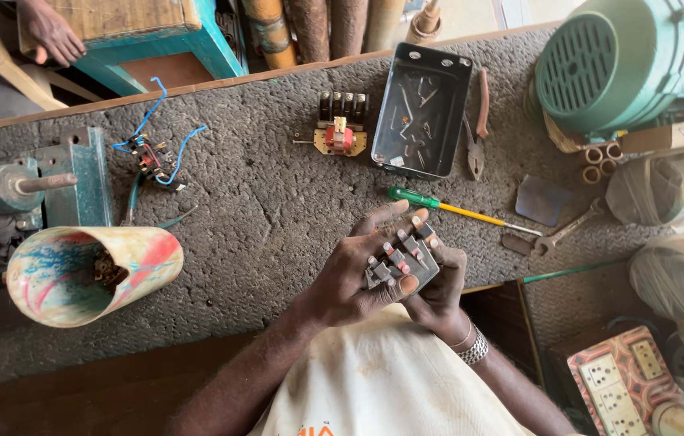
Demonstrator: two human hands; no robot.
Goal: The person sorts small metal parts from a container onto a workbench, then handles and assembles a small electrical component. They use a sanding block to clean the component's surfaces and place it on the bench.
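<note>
Both hands hold a small grey electrical switch block (408, 257) with several metal contacts and reddish tips, close to my chest above the bench edge. My left hand (358, 270) wraps over it from the left, thumb pressed on its lower face. My right hand (439, 295), with a metal watch band on the wrist, cups it from beneath and behind. A green-handled screwdriver (455, 210) with a yellow shaft lies on the bench just beyond my fingers.
On the grey matted bench (261, 210) lie a black metal tray (422, 109), pliers (477, 125), a terminal part (339, 133), blue-wired part (152, 157), a spanner (564, 232), a painted tube (87, 274) and a green motor (624, 60). Another person's hand (51, 32) rests far left.
</note>
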